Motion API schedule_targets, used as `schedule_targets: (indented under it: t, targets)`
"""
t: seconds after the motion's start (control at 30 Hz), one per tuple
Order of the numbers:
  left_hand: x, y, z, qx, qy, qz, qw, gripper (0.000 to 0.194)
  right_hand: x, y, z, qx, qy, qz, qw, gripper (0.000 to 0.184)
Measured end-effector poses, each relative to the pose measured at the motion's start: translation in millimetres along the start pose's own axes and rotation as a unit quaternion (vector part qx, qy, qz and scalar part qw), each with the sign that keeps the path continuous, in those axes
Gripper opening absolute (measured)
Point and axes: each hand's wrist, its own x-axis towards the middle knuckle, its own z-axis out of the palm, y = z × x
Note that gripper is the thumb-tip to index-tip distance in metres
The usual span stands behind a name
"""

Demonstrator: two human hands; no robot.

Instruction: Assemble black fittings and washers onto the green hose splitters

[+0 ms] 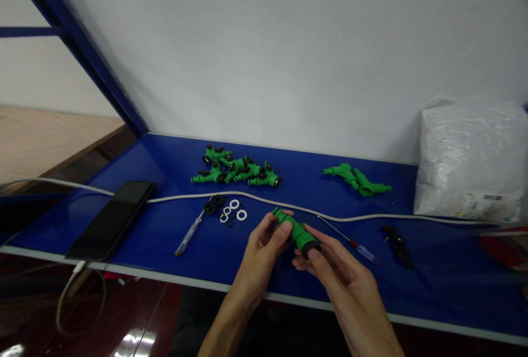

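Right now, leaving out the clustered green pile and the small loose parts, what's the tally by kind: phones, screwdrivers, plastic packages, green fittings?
Phone: 1
Left screwdriver, right screwdriver: 2
Plastic package: 1
Held green fitting, green pair at right: 3
Total: 7

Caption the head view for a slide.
Left hand and right hand hold a green hose fitting with a black collar over a blue table, near white washers and a clear-handled screwdriver.

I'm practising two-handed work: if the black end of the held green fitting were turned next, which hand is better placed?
Probably the right hand: it is at the black end, while the left hand holds the green fitting nearer its narrow end and could steady it.
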Motion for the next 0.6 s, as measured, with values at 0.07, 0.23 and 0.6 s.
schedule_targets:
  t: [0.07, 0.23, 0.6]
  targets:
    - [0, 1, 0.2, 0.004, -0.007, -0.002, 1.000, 0.031, -1, -3, 3, 0.003, 0.003, -0.008, 1.000, 0.049]
    - [1, 0, -1.0, 0.015, -0.010, 0.009, 1.000, 0.031, -2, -5, 10, 0.033, 0.054, -0.012, 0.998, 0.049]
    - [0, -1, -2.4, -0.004, -0.003, 0.053, 0.999, 0.019, -1, -9, 15, 0.121, 0.013, 0.011, 0.993, 0.042]
